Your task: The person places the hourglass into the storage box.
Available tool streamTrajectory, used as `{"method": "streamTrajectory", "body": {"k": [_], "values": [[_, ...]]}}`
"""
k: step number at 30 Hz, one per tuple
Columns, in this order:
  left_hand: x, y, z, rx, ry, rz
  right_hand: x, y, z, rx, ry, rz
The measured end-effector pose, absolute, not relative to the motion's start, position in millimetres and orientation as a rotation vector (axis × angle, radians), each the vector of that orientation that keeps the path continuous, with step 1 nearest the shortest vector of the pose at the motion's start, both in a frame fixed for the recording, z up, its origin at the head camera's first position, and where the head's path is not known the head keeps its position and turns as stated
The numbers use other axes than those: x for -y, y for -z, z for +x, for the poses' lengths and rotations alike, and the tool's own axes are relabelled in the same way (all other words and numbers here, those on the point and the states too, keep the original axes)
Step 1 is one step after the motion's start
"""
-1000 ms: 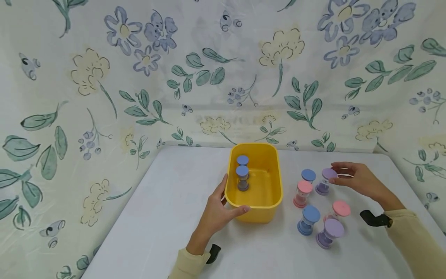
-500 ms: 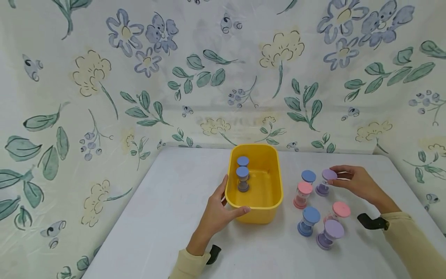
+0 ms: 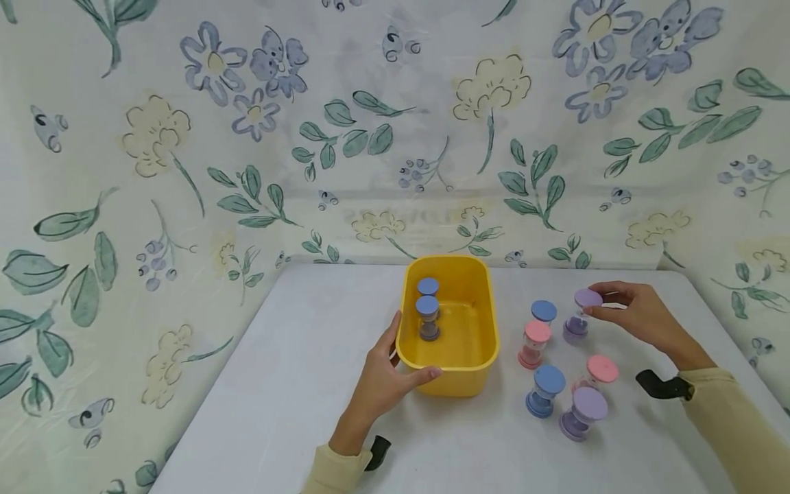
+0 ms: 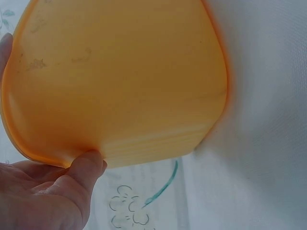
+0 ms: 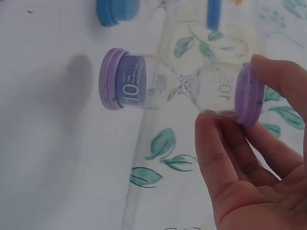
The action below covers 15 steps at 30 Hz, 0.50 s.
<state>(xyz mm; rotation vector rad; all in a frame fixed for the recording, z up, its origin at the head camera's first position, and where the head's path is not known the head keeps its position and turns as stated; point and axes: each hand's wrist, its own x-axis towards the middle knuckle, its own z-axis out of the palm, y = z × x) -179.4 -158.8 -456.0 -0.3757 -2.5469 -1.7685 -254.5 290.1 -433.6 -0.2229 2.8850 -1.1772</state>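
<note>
My right hand (image 3: 644,315) pinches the upper end of a purple-capped hourglass (image 3: 577,328) at the right of the table. In the right wrist view the thumb presses its top cap and the fingers bend against the glass and cap; "10" is printed on the hourglass (image 5: 132,81). Its shadow lies apart from its lower cap. My left hand (image 3: 379,377) holds the yellow bin (image 3: 457,384) at its near left corner, thumb over the front rim and fingers along the side. Inside the bin, two blue-capped hourglasses (image 3: 427,317) stand upright along the left wall.
Right of the bin, a blue-capped hourglass (image 3: 544,310) and a pink one (image 3: 533,345) stand close together. Nearer stand another blue hourglass (image 3: 545,391), a pink one (image 3: 600,372) and a purple one (image 3: 583,413). A flowered cloth (image 3: 345,171) hangs behind the white table (image 3: 296,384).
My right hand has raised the purple hourglass slightly and shifted it a little right, away from the blue and pink ones. The left hand and the bin stay in place.
</note>
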Motion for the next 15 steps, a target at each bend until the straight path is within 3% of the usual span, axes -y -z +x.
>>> {"method": "streamTrajectory", "body": {"k": [15], "values": [[161,457,-180,2.554,1.753,-0.383,-274,380,-256,-2.921,1.232,-0.298]]}}
